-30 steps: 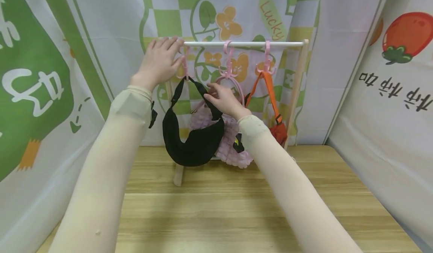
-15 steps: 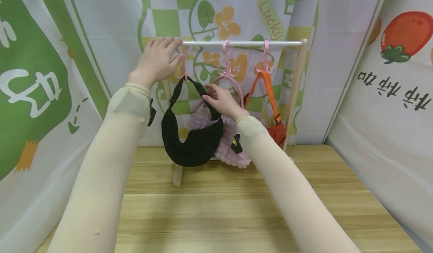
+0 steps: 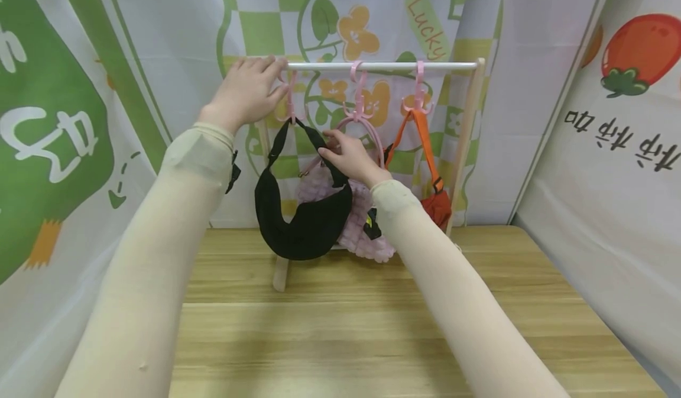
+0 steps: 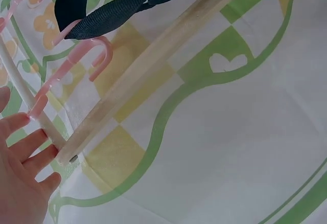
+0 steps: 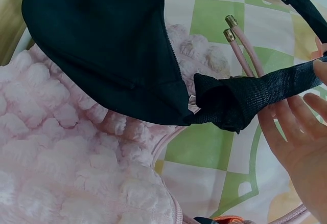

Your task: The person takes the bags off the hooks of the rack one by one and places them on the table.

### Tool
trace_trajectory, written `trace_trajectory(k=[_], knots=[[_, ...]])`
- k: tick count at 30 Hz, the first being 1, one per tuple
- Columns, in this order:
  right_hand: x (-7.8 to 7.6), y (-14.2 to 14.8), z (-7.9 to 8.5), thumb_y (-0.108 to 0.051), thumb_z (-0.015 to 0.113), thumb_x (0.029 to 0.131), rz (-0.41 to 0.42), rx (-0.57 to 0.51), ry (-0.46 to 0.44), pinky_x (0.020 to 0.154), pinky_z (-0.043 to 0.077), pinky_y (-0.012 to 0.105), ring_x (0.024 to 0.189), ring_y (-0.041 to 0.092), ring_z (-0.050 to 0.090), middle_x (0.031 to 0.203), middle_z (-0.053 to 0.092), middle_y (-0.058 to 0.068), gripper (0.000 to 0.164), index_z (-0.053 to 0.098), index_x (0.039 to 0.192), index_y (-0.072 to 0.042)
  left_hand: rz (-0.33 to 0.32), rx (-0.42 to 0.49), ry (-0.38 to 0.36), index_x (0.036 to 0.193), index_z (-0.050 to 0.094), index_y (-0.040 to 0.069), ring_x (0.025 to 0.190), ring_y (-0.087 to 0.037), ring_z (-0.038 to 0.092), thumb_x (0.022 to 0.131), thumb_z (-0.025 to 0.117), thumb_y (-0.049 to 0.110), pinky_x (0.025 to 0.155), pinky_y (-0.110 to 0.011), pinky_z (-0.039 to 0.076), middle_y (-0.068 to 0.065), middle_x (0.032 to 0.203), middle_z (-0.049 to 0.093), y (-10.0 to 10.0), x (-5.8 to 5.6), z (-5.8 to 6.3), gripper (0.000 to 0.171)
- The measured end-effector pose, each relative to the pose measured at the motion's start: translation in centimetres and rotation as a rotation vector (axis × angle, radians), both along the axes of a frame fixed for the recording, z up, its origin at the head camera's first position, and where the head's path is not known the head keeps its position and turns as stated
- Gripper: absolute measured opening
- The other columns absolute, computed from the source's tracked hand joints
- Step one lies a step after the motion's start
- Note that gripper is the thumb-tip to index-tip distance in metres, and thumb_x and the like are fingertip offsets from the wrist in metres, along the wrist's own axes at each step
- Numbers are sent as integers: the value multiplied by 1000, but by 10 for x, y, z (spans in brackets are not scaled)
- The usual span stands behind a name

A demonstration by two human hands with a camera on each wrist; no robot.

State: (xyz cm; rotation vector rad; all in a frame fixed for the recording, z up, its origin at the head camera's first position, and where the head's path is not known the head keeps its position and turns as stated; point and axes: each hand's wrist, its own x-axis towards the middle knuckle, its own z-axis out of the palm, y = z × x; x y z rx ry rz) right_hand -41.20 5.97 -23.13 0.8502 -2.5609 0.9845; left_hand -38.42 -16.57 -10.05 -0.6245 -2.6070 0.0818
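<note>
A black crescent-shaped sling bag hangs by its strap from a pink hook on a small rack. My right hand pinches the right side of that strap, with the thumb on one face and the fingers behind it. At the rail's left end rests my left hand, its fingers lying fairly straight over the bar. The left wrist view has those fingers beside the hook's top and the rack's corner. Behind the black bag hangs a fluffy pink bag, partly covered by it.
The rack's white rail carries two more pink hooks. An orange bag hangs at the right, near the wooden upright. The rack stands on a wooden table, with printed cloth behind it.
Both hands keep their places on the rail and the strap. Only the left forearm shifts slightly left; the bags hang as before.
</note>
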Motion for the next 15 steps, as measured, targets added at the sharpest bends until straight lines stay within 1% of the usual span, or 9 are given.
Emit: trace_trajectory(k=[5, 15], knots=[[0, -1, 1, -37, 51, 97, -5, 11, -9, 96, 49, 34, 112, 22, 60, 122, 59, 9, 54, 39, 143, -13, -3, -8, -12, 152, 13, 10, 142, -43, 16, 103, 23, 41, 117, -56, 5, -22, 156, 16, 0, 2, 2, 59], [2, -5, 2, -36, 53, 96, -8, 45, 27, 93, 49, 37, 108, 22, 59, 118, 59, 11, 53, 40, 142, -12, -7, -10, -38, 152, 13, 11, 143, -43, 15, 103, 23, 41, 117, -55, 5, -22, 156, 15, 0, 4, 5, 59]])
